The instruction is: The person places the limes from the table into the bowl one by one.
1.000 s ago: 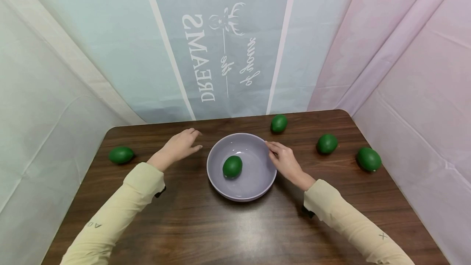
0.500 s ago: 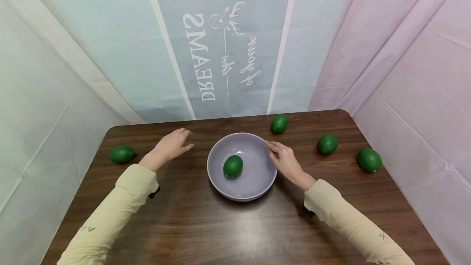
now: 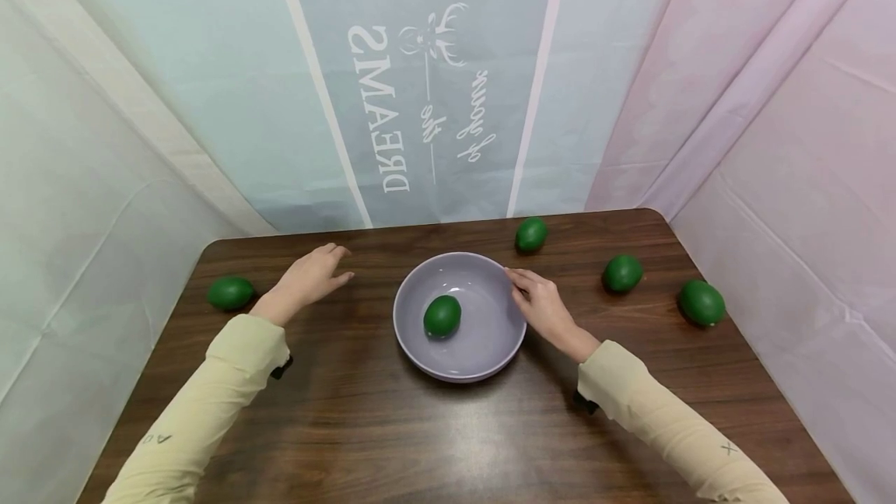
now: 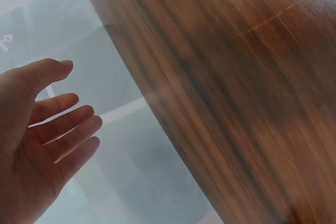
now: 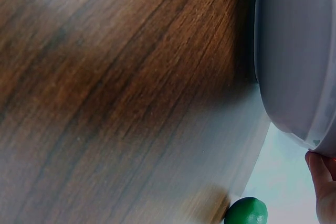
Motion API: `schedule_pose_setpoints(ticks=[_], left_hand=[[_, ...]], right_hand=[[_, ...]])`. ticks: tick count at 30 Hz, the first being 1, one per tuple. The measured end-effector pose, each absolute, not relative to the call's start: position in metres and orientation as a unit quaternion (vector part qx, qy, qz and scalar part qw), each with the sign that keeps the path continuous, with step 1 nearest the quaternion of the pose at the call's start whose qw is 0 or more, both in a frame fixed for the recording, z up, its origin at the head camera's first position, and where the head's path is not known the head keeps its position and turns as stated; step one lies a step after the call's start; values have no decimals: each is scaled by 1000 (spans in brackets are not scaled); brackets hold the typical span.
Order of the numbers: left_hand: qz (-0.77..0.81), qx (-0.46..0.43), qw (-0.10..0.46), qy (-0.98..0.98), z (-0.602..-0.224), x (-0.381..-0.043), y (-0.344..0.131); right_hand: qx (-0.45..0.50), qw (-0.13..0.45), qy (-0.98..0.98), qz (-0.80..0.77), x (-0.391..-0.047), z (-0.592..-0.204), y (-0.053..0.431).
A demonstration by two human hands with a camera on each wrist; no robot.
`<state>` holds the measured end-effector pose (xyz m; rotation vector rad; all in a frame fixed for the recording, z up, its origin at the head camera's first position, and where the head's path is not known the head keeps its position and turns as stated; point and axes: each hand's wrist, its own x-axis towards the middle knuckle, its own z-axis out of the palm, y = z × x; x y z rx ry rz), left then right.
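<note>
A round lavender-grey bowl (image 3: 490,333) sits mid-table with one green lime (image 3: 442,316) inside it. My right hand (image 3: 542,306) grips the bowl's right rim between thumb and fingers; the right wrist view catches only the fingertips (image 5: 317,169) at the rim. Over the table left of the bowl, my left hand (image 3: 308,277) holds nothing, and its fingers are spread and relaxed in the left wrist view. Nearest to that hand is another lime (image 3: 231,293), lying at the table's left side behind the wrist.
More limes lie on the dark wooden table (image 3: 392,442): one behind the bowl (image 3: 531,234), a second lime (image 3: 622,274) to the right, and a third lime (image 3: 702,302) near the right edge. Fabric curtains (image 3: 448,99) hang along the back and both sides.
My left hand has drawn away from the bowl, leftward toward the lime on the left. The right hand and the bowl have stayed put.
</note>
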<state>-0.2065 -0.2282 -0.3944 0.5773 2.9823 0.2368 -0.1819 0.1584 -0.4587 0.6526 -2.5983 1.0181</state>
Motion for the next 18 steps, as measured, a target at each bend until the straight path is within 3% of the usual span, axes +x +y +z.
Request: schedule_pose_setpoints(ticks=[18], left_hand=[[81, 161, 52, 982, -397, -205, -250]], right_hand=[[221, 130, -900, 351, -181, -457, 158]])
